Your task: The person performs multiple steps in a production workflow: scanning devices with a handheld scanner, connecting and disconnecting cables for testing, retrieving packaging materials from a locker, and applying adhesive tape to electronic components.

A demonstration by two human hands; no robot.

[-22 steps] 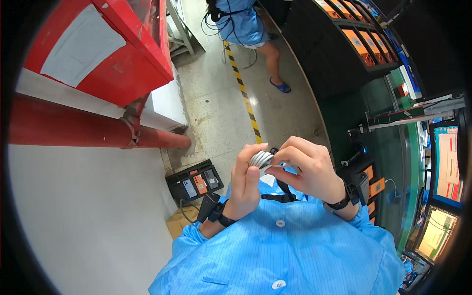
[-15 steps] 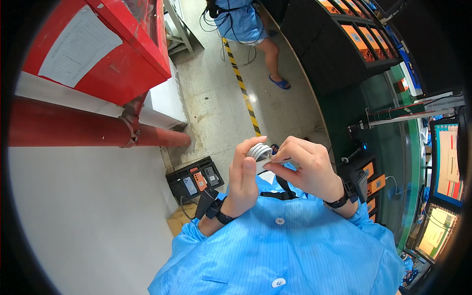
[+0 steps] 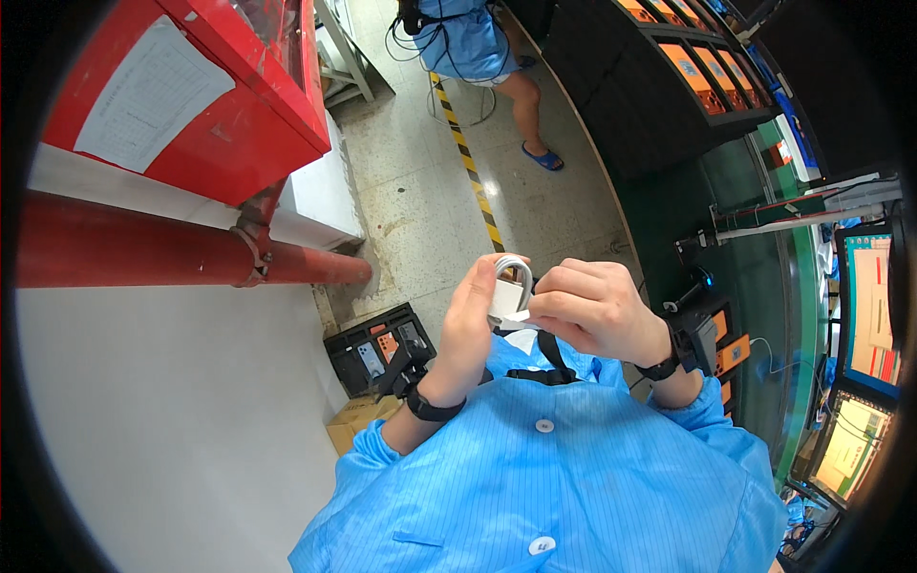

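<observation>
A white coiled cable (image 3: 522,270) is held up in front of my chest, with a small flat white piece (image 3: 506,299) lying against the inside of the loop. My left hand (image 3: 464,329) is closed around the coil's left side, the fingers partly behind it. On the other side, my right hand (image 3: 600,310) pinches the coil's lower right edge between thumb and bent fingers. What exactly sits between those right fingertips is hidden. Each wrist wears a black strap with a dark device on it.
At left are a red cabinet (image 3: 220,124) and a red pipe (image 3: 143,244). Below lies a black tray (image 3: 339,361) holding phones, above a cardboard box (image 3: 358,420). At right, a green workbench (image 3: 764,382) carries orange phones and monitors (image 3: 869,315). Ahead stands another person (image 3: 468,43).
The coil has turned, so its loop and the flat white piece now face up more openly. My left hand has tilted, and my right hand has shifted slightly.
</observation>
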